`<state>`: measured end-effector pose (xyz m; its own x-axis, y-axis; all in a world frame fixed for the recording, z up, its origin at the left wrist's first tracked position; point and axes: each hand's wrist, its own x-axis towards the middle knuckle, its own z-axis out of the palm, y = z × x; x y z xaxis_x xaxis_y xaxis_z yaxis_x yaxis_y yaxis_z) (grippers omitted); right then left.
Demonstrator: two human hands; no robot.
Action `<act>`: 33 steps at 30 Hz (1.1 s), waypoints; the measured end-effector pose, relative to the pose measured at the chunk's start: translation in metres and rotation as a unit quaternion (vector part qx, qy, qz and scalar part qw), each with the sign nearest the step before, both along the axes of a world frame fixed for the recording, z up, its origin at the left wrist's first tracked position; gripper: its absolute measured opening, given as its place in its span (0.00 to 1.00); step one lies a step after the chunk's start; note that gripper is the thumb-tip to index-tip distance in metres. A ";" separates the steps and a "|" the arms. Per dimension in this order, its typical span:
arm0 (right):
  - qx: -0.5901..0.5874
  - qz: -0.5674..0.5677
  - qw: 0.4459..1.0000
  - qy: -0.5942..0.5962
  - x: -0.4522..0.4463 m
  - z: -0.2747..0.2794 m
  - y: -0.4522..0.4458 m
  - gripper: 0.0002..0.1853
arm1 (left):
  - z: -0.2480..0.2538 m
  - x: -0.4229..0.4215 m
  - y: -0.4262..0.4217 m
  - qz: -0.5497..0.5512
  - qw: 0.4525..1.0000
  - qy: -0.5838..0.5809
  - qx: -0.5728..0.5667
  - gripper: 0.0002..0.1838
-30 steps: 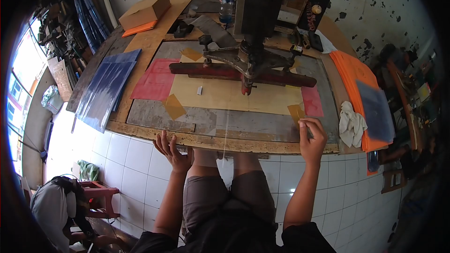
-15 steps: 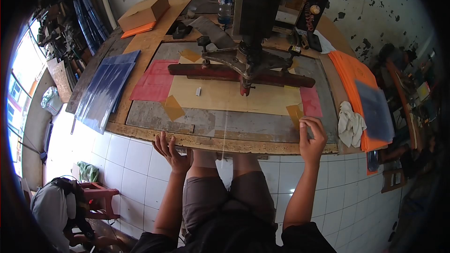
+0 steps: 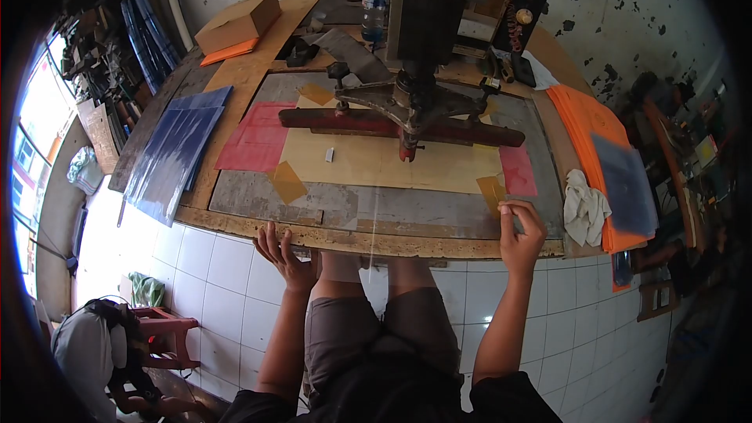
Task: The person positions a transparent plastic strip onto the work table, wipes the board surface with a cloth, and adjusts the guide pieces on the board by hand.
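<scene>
My left hand [image 3: 287, 258] rests at the front wooden edge [image 3: 407, 245] of the worktable, fingers apart and pointing up over the edge. Near the right front corner, my right hand [image 3: 523, 235] is closed in a pinch; what lies between thumb and finger cannot be made out. A strip of brown tape [image 3: 493, 193] lies just beyond its fingertips. In front of me a press head with a red bar [image 3: 352, 121] stands over a cream sheet [image 3: 376, 168] flanked by pink sheets [image 3: 251, 137]. Another brown tape piece [image 3: 287, 182] is at left. A thin glare line crosses the middle.
Clear blue plastic sheets [image 3: 176, 153] lie at the table's left side. Orange sheets [image 3: 587, 137] and a white rag [image 3: 586, 207] are at the right. A cardboard box [image 3: 239, 22] and water bottle [image 3: 375, 12] stand behind. A person [image 3: 94, 352] is at lower left by a red stool [image 3: 168, 337].
</scene>
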<state>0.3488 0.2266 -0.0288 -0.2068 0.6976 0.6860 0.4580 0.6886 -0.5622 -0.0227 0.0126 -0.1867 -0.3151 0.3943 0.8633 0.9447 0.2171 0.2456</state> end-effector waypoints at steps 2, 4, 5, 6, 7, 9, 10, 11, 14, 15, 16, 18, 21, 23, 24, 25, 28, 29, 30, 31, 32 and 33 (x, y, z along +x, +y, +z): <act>0.002 -0.003 1.000 -0.001 0.000 0.000 0.000 0.05 | 0.001 0.001 0.001 -0.004 1.000 -0.003 0.004 0.39; 0.003 -0.004 1.000 0.000 0.000 0.000 0.001 0.04 | 0.001 0.001 0.001 -0.005 1.000 -0.003 0.006 0.40; 0.011 -0.002 1.000 -0.004 0.000 -0.001 0.001 0.04 | 0.002 0.001 0.001 -0.006 1.000 -0.003 0.006 0.40; 0.019 0.001 1.000 -0.007 0.001 -0.001 0.002 0.03 | 0.002 0.001 0.001 -0.008 1.000 -0.004 0.006 0.40; 0.026 0.003 1.000 -0.010 0.000 -0.001 0.002 0.04 | 0.002 0.001 0.001 -0.009 1.000 -0.004 0.006 0.40; 0.026 0.000 1.000 -0.007 -0.002 0.002 0.000 0.07 | 0.002 0.002 0.000 -0.009 1.000 -0.006 0.006 0.40; 0.025 -0.002 1.000 -0.005 -0.003 0.003 -0.001 0.10 | 0.002 0.002 0.000 -0.009 1.000 -0.007 0.005 0.40; 0.011 -0.004 1.000 -0.001 -0.003 0.003 -0.002 0.13 | 0.002 0.002 0.000 -0.007 1.000 -0.006 0.005 0.39; -0.014 -0.006 1.000 0.002 -0.002 0.003 -0.002 0.20 | 0.001 0.001 0.001 -0.004 1.000 -0.005 0.006 0.39; -0.011 -0.004 1.000 0.000 -0.001 0.002 -0.002 0.21 | 0.001 0.001 0.001 -0.003 1.000 -0.005 0.005 0.39; -0.008 -0.001 1.000 -0.003 -0.001 0.002 -0.001 0.22 | 0.001 0.002 0.001 -0.002 1.000 -0.005 0.005 0.39; -0.002 0.001 1.000 -0.007 -0.001 0.003 -0.001 0.22 | 0.002 0.001 0.001 -0.003 1.000 -0.003 0.006 0.39; 0.005 0.003 1.000 -0.009 0.000 0.002 0.000 0.21 | 0.002 0.002 0.001 -0.003 1.000 -0.004 0.005 0.39; 0.007 0.003 1.000 -0.009 -0.001 0.001 0.000 0.21 | 0.003 0.002 0.001 -0.003 1.000 -0.004 0.004 0.39; 0.007 0.002 1.000 -0.010 -0.001 0.001 0.000 0.20 | 0.003 0.002 0.001 -0.003 1.000 -0.004 0.004 0.39; 0.007 0.001 1.000 -0.010 -0.001 0.001 0.000 0.20 | 0.003 0.002 0.001 -0.004 1.000 -0.004 0.003 0.40; 0.012 0.010 1.000 -0.007 -0.001 0.000 0.002 0.19 | 0.003 0.001 0.001 -0.006 1.000 0.000 0.006 0.39; 0.013 0.010 1.000 -0.007 -0.001 0.000 0.002 0.18 | 0.003 0.001 0.001 -0.007 1.000 -0.002 0.006 0.39; 0.015 0.009 1.000 -0.008 -0.001 0.000 0.002 0.17 | 0.003 0.001 0.001 -0.009 1.000 -0.004 0.006 0.39; 0.015 0.008 1.000 -0.008 -0.001 0.000 0.001 0.16 | 0.003 0.001 0.001 -0.011 1.000 -0.006 0.006 0.40; 0.012 0.008 1.000 -0.008 -0.001 -0.001 0.001 0.17 | 0.003 0.001 0.000 -0.012 1.000 -0.008 0.004 0.40; 0.008 0.009 1.000 -0.007 -0.001 -0.001 0.002 0.17 | 0.003 0.001 -0.001 -0.014 1.000 -0.010 0.002 0.40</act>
<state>0.3483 0.2281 -0.0299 -0.2285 0.6826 0.6942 0.4534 0.7056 -0.5446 -0.0214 0.0118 -0.1835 -0.3210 0.4000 0.8585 0.9454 0.1897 0.2651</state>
